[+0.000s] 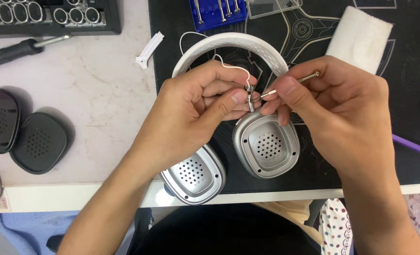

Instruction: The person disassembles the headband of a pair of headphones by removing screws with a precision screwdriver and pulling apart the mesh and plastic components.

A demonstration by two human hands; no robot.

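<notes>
Both hands (266,106) pinch screwdriver (295,82) at headphones (266,144) hinge

A pale marbled tabletop (92,99) carries a black printed work mat (408,118) under bright, even light.

both forearms come up from the bottom edge and angle in toward each other. left hand (195,111) is curled, thumb pressed against its bent fingers in a pinch. right hand (342,113) sits opposite, thumb and forefinger pinched, knuckles up, fingertips nearly meeting the left's.
</notes>
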